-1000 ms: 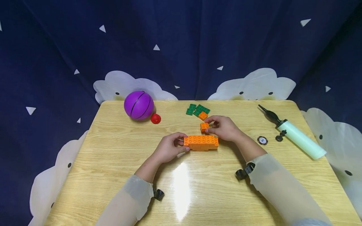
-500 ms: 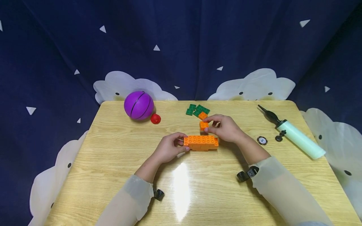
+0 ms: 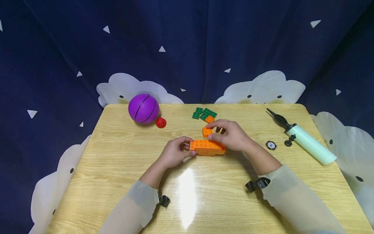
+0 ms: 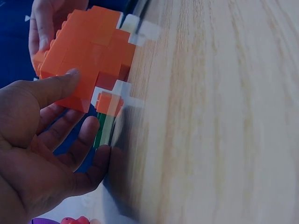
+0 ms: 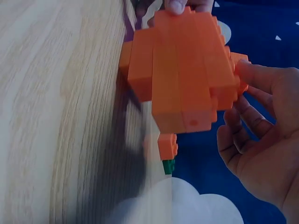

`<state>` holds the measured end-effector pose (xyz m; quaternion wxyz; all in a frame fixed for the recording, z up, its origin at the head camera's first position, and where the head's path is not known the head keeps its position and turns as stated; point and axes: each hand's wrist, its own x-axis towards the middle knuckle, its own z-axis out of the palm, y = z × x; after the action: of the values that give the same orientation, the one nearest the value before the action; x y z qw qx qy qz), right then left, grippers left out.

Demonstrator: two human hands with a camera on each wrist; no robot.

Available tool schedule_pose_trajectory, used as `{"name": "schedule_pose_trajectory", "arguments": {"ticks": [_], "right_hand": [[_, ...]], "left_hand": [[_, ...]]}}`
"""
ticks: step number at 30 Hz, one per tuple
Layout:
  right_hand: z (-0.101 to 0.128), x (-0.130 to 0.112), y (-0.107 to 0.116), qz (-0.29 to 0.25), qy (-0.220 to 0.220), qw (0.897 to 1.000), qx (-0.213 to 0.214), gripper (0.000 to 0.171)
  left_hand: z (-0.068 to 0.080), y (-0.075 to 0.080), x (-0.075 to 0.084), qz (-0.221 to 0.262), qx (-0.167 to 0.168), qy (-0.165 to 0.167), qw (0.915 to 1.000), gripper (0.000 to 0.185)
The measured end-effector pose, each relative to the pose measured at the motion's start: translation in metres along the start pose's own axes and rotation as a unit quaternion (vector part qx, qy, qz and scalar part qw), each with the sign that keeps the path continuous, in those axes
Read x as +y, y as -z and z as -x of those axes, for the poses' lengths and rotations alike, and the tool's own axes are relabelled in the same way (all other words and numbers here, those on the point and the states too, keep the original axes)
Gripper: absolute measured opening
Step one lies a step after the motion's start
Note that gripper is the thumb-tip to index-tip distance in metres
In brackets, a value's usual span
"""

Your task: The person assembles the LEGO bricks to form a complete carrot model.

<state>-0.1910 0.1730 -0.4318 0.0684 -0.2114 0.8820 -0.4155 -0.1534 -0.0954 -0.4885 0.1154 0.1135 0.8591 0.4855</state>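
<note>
my left hand (image 3: 174, 153) pinching the 9 o'clock end of the studded orange brick block (image 3: 208, 148), mid glossy wood-grain table (image 3: 117, 156) | right hand (image 3: 232, 135) pinching a small orange brick (image 3: 206, 132) just above it | no readable writing | smooth purple ball (image 3: 143, 109) at 10 o'clock

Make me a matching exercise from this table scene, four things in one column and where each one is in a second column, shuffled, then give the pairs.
Things:
1. purple ball
2. small orange brick
3. air pump
4. green plates

Places:
A. far middle of the table
B. pinched in the right hand
C. far left corner, beside a red knob
D. right side of the table

Pairs: 1-C, 2-B, 3-D, 4-A
</note>
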Motion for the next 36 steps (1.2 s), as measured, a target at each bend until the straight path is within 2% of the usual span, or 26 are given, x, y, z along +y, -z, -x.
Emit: {"name": "schedule_pose_trajectory", "arguments": {"ticks": [8,23,36], "right_hand": [[0.006,-0.013,-0.008,0.000,0.032,0.999,-0.004,0.034],[0.016,-0.019,-0.018,0.061,0.070,0.996,0.006,0.033],[0.018,-0.020,-0.019,0.082,0.077,0.994,0.013,0.032]], "left_hand": [[-0.001,0.001,-0.001,0.001,0.006,0.003,1.0000,0.039],[-0.003,0.001,-0.002,0.008,0.013,-0.006,0.9999,0.038],[-0.002,-0.001,-0.001,0.010,0.013,-0.001,0.9999,0.039]]}}
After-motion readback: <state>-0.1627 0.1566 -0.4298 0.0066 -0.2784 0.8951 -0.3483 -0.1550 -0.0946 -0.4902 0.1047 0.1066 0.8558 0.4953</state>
